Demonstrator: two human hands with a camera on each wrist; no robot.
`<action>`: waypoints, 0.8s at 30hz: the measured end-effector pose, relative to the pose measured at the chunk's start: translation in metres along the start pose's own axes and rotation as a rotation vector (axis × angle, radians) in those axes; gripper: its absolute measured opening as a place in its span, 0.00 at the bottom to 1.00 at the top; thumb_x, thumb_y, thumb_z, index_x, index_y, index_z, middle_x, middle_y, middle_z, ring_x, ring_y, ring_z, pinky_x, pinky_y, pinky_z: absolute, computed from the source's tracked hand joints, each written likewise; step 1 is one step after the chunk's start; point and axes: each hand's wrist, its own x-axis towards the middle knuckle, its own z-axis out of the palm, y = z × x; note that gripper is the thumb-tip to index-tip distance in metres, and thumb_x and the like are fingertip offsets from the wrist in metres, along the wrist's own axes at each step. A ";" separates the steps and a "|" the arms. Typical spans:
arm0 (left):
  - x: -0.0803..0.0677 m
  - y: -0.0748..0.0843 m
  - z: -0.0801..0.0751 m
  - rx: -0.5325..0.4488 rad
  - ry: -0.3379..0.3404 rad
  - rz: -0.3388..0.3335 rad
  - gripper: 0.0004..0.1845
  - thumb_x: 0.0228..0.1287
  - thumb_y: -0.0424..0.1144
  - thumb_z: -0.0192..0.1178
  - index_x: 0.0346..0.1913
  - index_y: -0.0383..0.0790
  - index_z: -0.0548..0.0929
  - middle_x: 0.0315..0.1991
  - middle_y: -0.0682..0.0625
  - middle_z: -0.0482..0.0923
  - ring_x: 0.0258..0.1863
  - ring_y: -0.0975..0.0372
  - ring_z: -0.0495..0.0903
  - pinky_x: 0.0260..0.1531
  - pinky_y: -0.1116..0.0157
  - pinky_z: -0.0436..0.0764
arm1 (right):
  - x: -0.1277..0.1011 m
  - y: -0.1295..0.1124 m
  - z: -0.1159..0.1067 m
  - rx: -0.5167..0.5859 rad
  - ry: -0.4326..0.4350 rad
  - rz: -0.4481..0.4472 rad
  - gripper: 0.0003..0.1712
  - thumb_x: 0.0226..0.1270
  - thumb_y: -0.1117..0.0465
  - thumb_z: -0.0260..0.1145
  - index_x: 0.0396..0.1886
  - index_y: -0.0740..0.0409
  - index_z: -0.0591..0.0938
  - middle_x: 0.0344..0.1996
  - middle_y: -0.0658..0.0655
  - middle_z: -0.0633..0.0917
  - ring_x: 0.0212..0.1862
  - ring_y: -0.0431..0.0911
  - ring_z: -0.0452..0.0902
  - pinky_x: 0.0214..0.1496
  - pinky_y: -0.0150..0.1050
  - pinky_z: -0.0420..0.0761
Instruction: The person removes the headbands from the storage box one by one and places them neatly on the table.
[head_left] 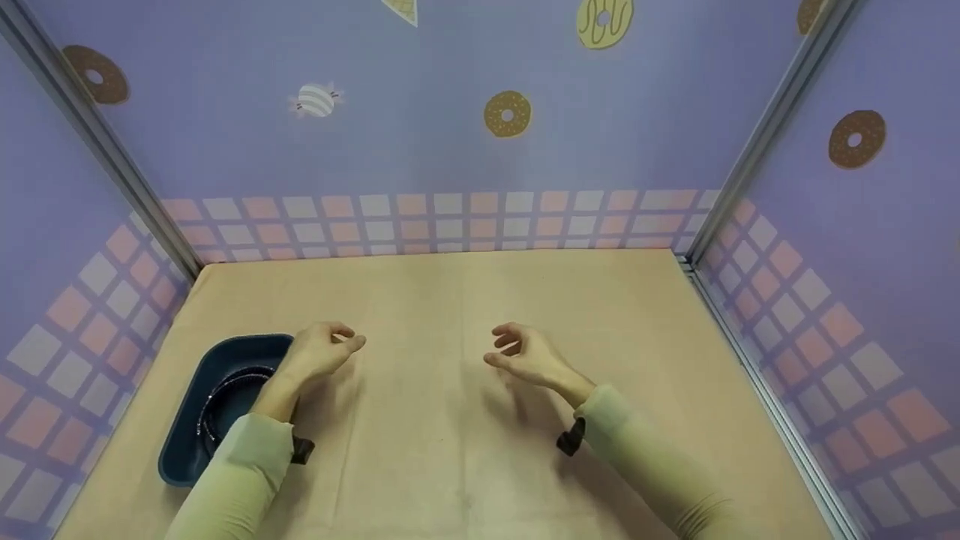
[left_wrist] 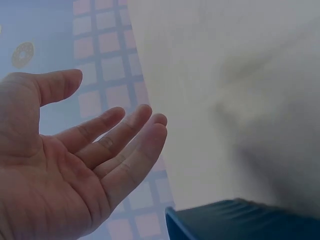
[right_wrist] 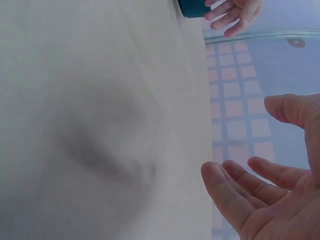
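Note:
My left hand (head_left: pixel 319 352) hovers over the right edge of a dark teal tray (head_left: pixel 178 442), its fingers loosely bent around nothing. In the left wrist view that hand (left_wrist: pixel 75 155) shows a bare palm, thumb apart from the fingers, with a corner of the tray (left_wrist: pixel 235 220) below. Inside the tray lies a dark, shiny looped cord (head_left: pixel 206 416), partly hidden by my left forearm. Right of the middle, my right hand (head_left: pixel 532 356) is held above the table, holding nothing. The right wrist view shows this hand (right_wrist: pixel 270 195) with its thumb and fingers spread apart.
A beige cloth-like surface covers the table (head_left: pixel 420 450). Purple walls with donut and tile patterns (head_left: pixel 450 217) enclose the back and both sides. Metal rails run along the corners and the right edge (head_left: pixel 765 390). Black wrist straps (head_left: pixel 571 437) sit at both cuffs.

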 end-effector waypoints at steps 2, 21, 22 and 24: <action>-0.003 -0.004 -0.006 -0.034 -0.013 -0.012 0.32 0.86 0.55 0.60 0.74 0.30 0.80 0.66 0.27 0.86 0.57 0.42 0.91 0.52 0.51 0.92 | 0.003 -0.005 0.007 0.015 0.004 -0.009 0.34 0.76 0.49 0.76 0.73 0.62 0.82 0.63 0.70 0.89 0.61 0.61 0.91 0.64 0.58 0.91; -0.033 -0.050 -0.056 -0.090 -0.078 -0.044 0.33 0.89 0.51 0.57 0.76 0.22 0.76 0.63 0.26 0.86 0.50 0.51 0.92 0.41 0.63 0.92 | 0.029 -0.061 0.090 0.164 -0.064 -0.003 0.29 0.74 0.50 0.78 0.67 0.59 0.87 0.56 0.60 0.93 0.56 0.50 0.91 0.61 0.48 0.92; -0.035 -0.054 -0.059 -0.083 -0.078 -0.035 0.33 0.90 0.50 0.57 0.76 0.21 0.75 0.64 0.25 0.85 0.51 0.49 0.92 0.41 0.63 0.92 | 0.030 -0.064 0.095 0.172 -0.069 0.002 0.28 0.74 0.50 0.79 0.67 0.59 0.87 0.55 0.59 0.93 0.55 0.49 0.91 0.60 0.46 0.92; -0.040 -0.060 -0.065 -0.092 -0.073 -0.027 0.33 0.90 0.49 0.56 0.76 0.19 0.74 0.65 0.23 0.84 0.52 0.47 0.93 0.41 0.62 0.93 | 0.032 -0.069 0.104 0.198 -0.088 0.017 0.28 0.73 0.51 0.79 0.66 0.58 0.88 0.54 0.58 0.93 0.54 0.48 0.91 0.58 0.44 0.93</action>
